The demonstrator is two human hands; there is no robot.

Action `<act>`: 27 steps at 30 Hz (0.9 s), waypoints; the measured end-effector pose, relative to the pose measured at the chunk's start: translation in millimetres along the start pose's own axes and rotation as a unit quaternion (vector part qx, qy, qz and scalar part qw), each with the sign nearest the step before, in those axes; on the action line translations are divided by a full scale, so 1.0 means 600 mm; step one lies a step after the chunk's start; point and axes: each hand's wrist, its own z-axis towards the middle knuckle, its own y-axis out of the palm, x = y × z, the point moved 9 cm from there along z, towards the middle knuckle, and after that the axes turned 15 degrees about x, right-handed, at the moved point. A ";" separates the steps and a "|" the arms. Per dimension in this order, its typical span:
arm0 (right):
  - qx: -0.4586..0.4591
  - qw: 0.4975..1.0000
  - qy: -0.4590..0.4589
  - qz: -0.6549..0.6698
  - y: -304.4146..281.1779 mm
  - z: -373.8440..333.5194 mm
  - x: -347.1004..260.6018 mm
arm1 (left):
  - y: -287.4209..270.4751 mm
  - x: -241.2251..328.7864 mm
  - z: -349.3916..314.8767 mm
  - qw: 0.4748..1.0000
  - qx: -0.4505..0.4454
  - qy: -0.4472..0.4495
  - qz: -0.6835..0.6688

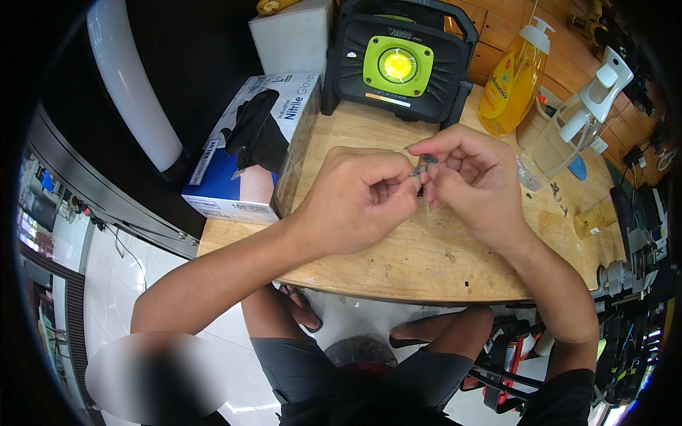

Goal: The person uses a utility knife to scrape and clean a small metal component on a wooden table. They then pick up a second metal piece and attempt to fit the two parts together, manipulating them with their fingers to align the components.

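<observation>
I have the piece (424, 167) up between the two hands, above the bench: small, dark grey, irregular in outline, its finer surface too tiny for me to read from here. The left hand (362, 202) is clamped on it, thumb against curled fingers. The right hand (479, 188) meets it with the thumb, forefinger arched above; I cannot tell whether its hidden fingers close on it.

The bench (341, 266) is pale, grained wood with a curved edge and dark specks; thin grey scraps (558, 195) lie at its right. Crumpled black gloves (261, 131) poke from a cardboard box (293, 117). I also see a ribbed black lamp (348, 74) with a square green frame, and a clear plastic spray bottle (550, 153).
</observation>
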 end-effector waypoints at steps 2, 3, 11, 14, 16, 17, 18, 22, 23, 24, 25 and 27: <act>-0.007 1.000 0.000 -0.002 -0.001 -0.001 -0.002 | 0.000 0.006 0.001 1.000 0.013 0.008 -0.010; -0.010 1.000 0.001 -0.004 -0.001 -0.002 -0.002 | 0.000 0.007 0.002 1.000 0.011 0.010 -0.007; -0.007 1.000 -0.002 -0.004 0.000 -0.001 0.002 | -0.002 0.002 0.000 1.000 -0.001 -0.001 0.001; -0.012 1.000 -0.002 -0.012 -0.002 -0.002 -0.001 | 0.000 0.002 -0.001 0.999 0.011 -0.010 -0.040; -0.013 1.000 -0.002 -0.012 0.000 -0.003 -0.003 | 0.001 -0.001 -0.003 0.999 0.005 -0.008 -0.037; -0.009 1.000 -0.002 -0.009 0.000 -0.005 -0.003 | 0.003 -0.003 -0.004 0.999 0.000 -0.008 -0.037; -0.006 1.000 -0.002 -0.007 0.000 -0.005 -0.002 | 0.002 -0.004 -0.004 0.999 -0.001 -0.009 -0.037; -0.004 1.000 -0.008 -0.005 -0.001 -0.004 -0.001 | 0.002 -0.002 -0.003 0.999 0.001 -0.017 -0.037; -0.004 1.000 -0.010 -0.001 -0.002 -0.004 0.001 | 0.001 -0.002 -0.003 0.999 0.001 -0.020 -0.035; -0.005 1.000 -0.012 0.003 -0.002 -0.004 0.001 | 0.000 0.003 -0.001 0.999 0.007 -0.001 -0.032; -0.008 1.000 -0.011 0.000 -0.002 -0.004 -0.001 | -0.001 0.007 0.002 0.999 0.012 0.017 -0.030; -0.013 1.000 -0.004 -0.007 -0.001 -0.005 -0.002 | -0.002 0.007 0.000 0.999 0.014 0.029 -0.027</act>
